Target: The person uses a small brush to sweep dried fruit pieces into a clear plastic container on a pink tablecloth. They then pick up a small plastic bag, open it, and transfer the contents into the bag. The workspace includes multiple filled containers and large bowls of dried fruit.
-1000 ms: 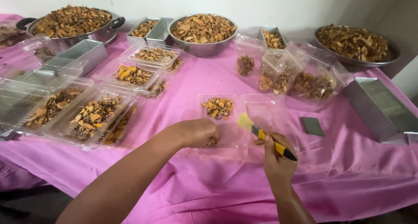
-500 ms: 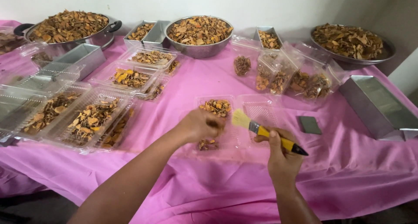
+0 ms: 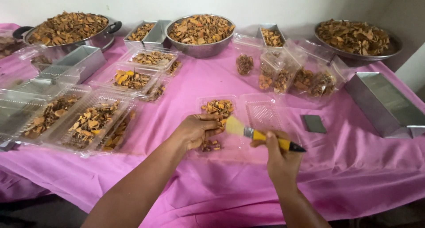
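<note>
Left hand: curled loosely over dried, flaky pieces in a clear plastic tray
Right hand: fist closed round yellow-handled brush, bristles near left fingers
Cloth: pink, wrinkled

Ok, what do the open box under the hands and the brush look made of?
The box looks like thin clear plastic: see-through, glossy, with a moulded grid in its lid. The brush in the right hand has pale bristles, a shiny, probably metal band and a yellow handle, plastic or painted wood.
</note>
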